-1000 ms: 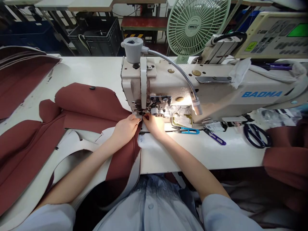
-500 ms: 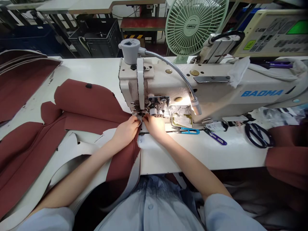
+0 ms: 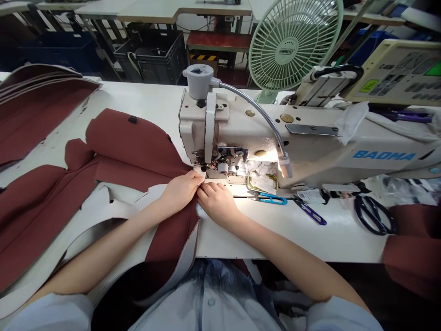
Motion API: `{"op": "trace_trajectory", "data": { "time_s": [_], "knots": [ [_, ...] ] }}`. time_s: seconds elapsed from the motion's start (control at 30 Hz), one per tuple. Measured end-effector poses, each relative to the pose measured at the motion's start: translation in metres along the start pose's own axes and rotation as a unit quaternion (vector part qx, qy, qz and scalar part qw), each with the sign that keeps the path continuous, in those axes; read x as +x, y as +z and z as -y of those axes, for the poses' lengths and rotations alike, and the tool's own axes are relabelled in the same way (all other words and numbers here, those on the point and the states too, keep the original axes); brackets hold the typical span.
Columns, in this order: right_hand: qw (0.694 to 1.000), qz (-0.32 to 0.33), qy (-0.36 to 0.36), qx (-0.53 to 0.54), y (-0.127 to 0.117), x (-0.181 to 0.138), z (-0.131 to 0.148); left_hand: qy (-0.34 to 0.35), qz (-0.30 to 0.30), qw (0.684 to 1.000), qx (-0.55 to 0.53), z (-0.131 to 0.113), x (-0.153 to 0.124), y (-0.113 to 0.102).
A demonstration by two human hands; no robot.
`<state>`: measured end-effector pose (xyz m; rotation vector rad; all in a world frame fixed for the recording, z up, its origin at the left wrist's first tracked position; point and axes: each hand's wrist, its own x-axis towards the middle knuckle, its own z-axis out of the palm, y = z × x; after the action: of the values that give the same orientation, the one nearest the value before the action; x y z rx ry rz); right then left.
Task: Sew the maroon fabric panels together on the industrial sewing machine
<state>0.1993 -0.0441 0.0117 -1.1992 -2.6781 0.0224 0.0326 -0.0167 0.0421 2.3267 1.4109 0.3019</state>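
Note:
Reddish-brown fabric (image 3: 134, 147) with a pale backing spreads across the left of the table and runs up to the sewing machine (image 3: 241, 124). Just in front of the machine's needle area, my left hand (image 3: 182, 191) pinches the fabric's edge between thumb and fingers. My right hand (image 3: 217, 202) is close beside it, its bent fingers closed on the same edge a little nearer to me. The two hands almost touch. A small white piece (image 3: 199, 172) shows just beyond the left fingertips. The exact grip under the right fingers is hidden.
Right of my hands lie blue thread snips (image 3: 272, 198), purple thread snips (image 3: 312, 214), black-handled scissors (image 3: 375, 216) and a small tray (image 3: 262, 183). A lamp (image 3: 284, 165) lights the needle area. A green fan (image 3: 292, 46) and a control panel (image 3: 396, 73) stand behind.
My right hand has drawn back from the needle area towards me, and its fingers now lie on the fabric's edge. The left hand stays at the fabric. The whole view has shifted slightly.

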Motion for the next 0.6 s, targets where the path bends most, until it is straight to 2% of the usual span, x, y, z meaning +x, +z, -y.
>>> {"op": "trace_trajectory", "data": {
  "time_s": [0.2,0.4,0.5,0.6],
  "knots": [
    [0.999,-0.031,-0.021,-0.024,0.005,0.001,-0.004,-0.015,-0.009,0.999,0.026,-0.001,0.005,0.004],
    [1.000,-0.022,-0.010,-0.017,0.008,0.002,-0.006,-0.015,-0.021,0.999,0.043,-0.002,0.010,0.004],
    [1.000,-0.029,-0.008,-0.006,0.008,0.000,-0.002,0.006,-0.021,0.998,0.053,-0.004,0.008,-0.001],
    [0.998,-0.044,-0.041,0.018,0.006,-0.004,0.005,0.025,-0.022,0.999,0.042,-0.006,0.001,-0.008]
  ]
}}
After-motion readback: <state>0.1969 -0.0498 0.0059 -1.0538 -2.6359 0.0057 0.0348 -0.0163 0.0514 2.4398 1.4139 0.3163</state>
